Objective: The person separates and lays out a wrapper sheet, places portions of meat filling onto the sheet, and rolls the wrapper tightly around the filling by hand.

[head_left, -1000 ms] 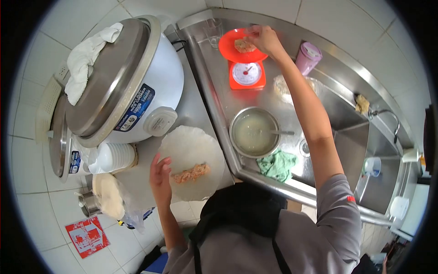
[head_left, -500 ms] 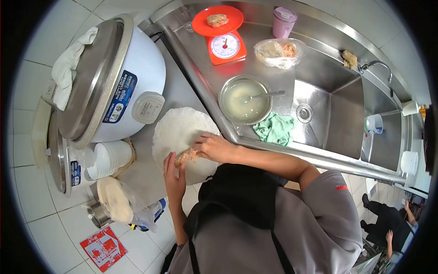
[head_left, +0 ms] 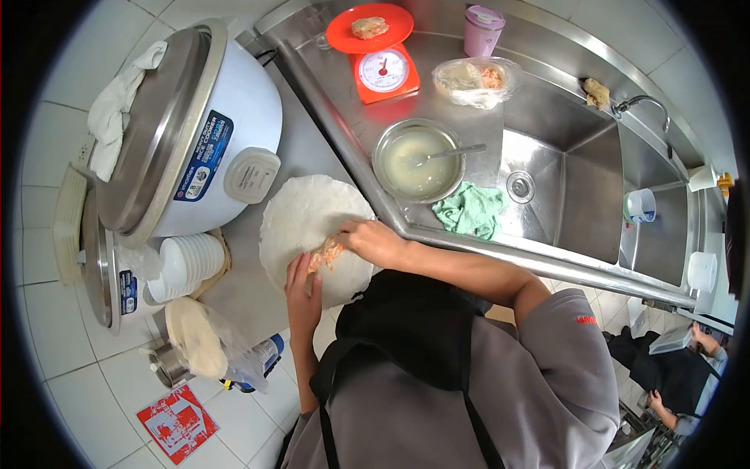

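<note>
A round white sheet of dough wrapper (head_left: 301,211) lies flat on the steel counter in front of me. Across its lower part runs a strip of orange-and-white shredded filling (head_left: 326,254). My left hand (head_left: 301,288) is at the filling's left end, fingers and thumb closed around it. From the other side, my right hand (head_left: 373,241) pinches the right end with bent fingers; its fingertips are partly hidden. Up on the steel worktop, a lump of similar filling (head_left: 369,27) rests on the red dial scale (head_left: 384,70).
A steel bowl of cloudy liquid (head_left: 420,160) with a spoon stands near a green cloth (head_left: 471,209). Behind it lies a plastic bag of filling (head_left: 476,80). A large rice cooker (head_left: 250,102) and stacked white tubs (head_left: 191,264) flank the left. Another person (head_left: 676,367) is at far right.
Both hands remain at the filling, with their fingers slightly shifted along it. The view has tilted a little. At far right, the other person now holds a pale container.
</note>
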`<state>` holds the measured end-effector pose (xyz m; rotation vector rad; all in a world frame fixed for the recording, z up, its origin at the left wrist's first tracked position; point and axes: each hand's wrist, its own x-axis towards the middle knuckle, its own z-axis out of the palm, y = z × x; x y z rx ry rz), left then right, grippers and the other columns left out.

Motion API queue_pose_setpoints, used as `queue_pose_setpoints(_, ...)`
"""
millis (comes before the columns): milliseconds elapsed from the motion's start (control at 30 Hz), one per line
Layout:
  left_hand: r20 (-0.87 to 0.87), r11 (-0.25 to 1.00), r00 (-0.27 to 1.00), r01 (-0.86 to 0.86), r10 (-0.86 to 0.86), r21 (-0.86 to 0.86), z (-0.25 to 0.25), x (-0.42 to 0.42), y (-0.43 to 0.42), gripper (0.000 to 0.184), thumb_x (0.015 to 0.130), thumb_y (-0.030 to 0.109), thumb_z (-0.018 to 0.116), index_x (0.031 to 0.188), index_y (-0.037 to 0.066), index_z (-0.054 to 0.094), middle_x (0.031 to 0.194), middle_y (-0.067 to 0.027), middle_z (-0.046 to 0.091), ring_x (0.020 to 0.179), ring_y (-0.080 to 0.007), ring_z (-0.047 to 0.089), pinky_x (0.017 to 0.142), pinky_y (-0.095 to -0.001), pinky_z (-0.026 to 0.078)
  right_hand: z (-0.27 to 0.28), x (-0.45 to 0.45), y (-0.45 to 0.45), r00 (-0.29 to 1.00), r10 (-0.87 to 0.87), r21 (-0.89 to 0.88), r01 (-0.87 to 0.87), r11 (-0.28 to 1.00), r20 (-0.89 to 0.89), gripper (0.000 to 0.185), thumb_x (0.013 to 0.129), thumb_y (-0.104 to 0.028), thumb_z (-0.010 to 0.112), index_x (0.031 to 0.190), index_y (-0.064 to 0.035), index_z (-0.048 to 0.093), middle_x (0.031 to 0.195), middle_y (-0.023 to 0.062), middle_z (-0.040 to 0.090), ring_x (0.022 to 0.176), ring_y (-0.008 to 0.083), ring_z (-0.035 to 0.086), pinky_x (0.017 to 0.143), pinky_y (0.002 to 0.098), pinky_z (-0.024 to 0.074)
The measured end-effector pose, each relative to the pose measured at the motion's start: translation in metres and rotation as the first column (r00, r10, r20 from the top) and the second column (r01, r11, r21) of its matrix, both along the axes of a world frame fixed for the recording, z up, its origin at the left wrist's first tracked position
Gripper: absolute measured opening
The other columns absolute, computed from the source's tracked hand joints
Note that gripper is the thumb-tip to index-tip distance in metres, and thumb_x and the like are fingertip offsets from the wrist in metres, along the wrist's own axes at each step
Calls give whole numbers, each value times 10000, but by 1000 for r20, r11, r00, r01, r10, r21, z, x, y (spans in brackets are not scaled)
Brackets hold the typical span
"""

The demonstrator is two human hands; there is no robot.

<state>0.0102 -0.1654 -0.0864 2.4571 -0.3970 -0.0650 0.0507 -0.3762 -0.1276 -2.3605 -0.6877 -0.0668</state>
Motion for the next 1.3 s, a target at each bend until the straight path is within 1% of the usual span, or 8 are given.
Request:
queue_pose_setpoints(433, -11, 999, 999, -51, 52, 2, -5, -4, 2, 418, 883, 156, 530, 1282, 41, 485, 1320, -183, 447, 1250, -351, 393, 1021, -434, 305, 14, -2, -13, 995, -38, 235, 59, 970, -90, 122, 745, -29, 551, 808, 19, 644, 839, 180, 607, 789, 359, 620, 706, 418, 503)
queue_pose_setpoints(533, 16, 997, 997, -76, 76, 10, -4, -5, 1, 420, 883, 157, 544, 1287, 58, 488, 1343, -173, 429, 1282, -348, 356, 1035, -444, 282, 25, 6, -22, 986, 12, 445, 64, 893, -166, 91, 757, -27, 589, 793, 20, 658, 820, 180, 639, 773, 338, 632, 705, 410, 505)
queue_pose_setpoints(667, 50, 994, 993, -108, 108, 0, -2, -6, 2, 419, 888, 155, 547, 1295, 74, 486, 1369, -167, 404, 1307, -351, 325, 1047, -449, 265, 42, 55, -57, 957, -110, 470, 230, 852, -269, 111, 833, -101, 635, 875, -18, 694, 856, 133, 681, 724, 146, 631, 645, 314, 497)
queue_pose_setpoints(700, 49, 992, 991, -126, 125, 14, -1, -8, 2, 424, 889, 154, 548, 1300, 78, 481, 1373, -167, 400, 1310, -353, 320, 1047, -449, 264, 75, 72, -72, 892, -208, 301, 343, 890, -402, 114, 836, -100, 630, 892, -26, 696, 839, 120, 688, 719, 120, 625, 652, 304, 498)
queue_pose_setpoints(833, 32, 981, 982, -189, 187, 46, 3, -17, 3, 444, 891, 157, 551, 1321, 94, 460, 1386, -167, 385, 1321, -362, 301, 1049, -457, 262, 90, 178, -138, 872, -484, 338, 434, 835, 75, 167, 835, -102, 616, 961, -20, 689, 839, 121, 700, 771, 163, 671, 711, 303, 516)
queue_pose_setpoints(867, 23, 978, 979, -203, 202, 50, 4, -20, 4, 449, 891, 159, 552, 1326, 99, 454, 1388, -167, 382, 1323, -364, 297, 1048, -460, 262, 98, 204, -150, 834, -552, 427, 501, 752, -5, 90, 800, -62, 612, 820, -50, 699, 798, 103, 686, 714, 255, 669, 681, 332, 517)
queue_pose_setpoints(900, 13, 973, 974, -225, 225, 45, 4, -23, 4, 451, 892, 158, 551, 1328, 103, 452, 1386, -169, 383, 1322, -365, 296, 1047, -464, 262, 111, 217, -163, 808, -556, 356, 471, 807, 193, 169, 807, -103, 630, 939, -20, 695, 864, 160, 685, 756, 230, 678, 700, 320, 523)
queue_pose_setpoints(1300, 51, 932, 935, -354, 351, 72, 9, -42, 9, 438, 873, 101, 561, 1296, 44, 462, 1331, -206, 427, 1267, -372, 371, 1044, -418, 297, 92, 317, -196, 780, -607, 264, 559, 786, 154, 166, 721, -117, 652, 867, -87, 723, 839, 139, 685, 795, 274, 670, 770, 354, 528)
